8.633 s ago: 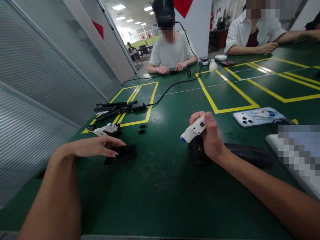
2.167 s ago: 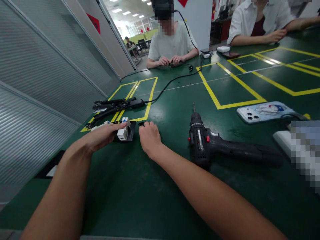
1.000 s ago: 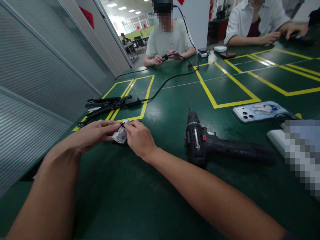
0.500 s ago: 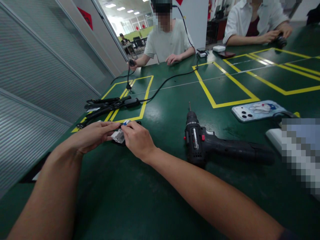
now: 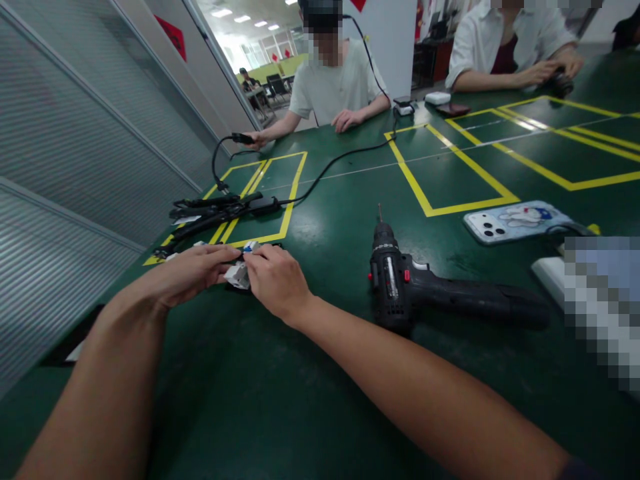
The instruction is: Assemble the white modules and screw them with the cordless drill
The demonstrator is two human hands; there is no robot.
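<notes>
My left hand (image 5: 193,270) and my right hand (image 5: 274,279) meet over a small white plastic part with a blue tip (image 5: 239,272), which rests on a flat black piece on the green table (image 5: 310,400). Fingers of both hands pinch the white part from either side. A black cordless drill (image 5: 400,287) lies on its side to the right of my right arm, bit pointing away, untouched.
A bundle of black cables and parts (image 5: 215,210) lies beyond my hands on yellow tape lines. A phone in a cartoon case (image 5: 517,221) lies at the right. A person across the table holds a black cable (image 5: 225,153); another person sits at the far right.
My hands stay on the white part with only small finger shifts. The person across the table has swung the black cable further to the left.
</notes>
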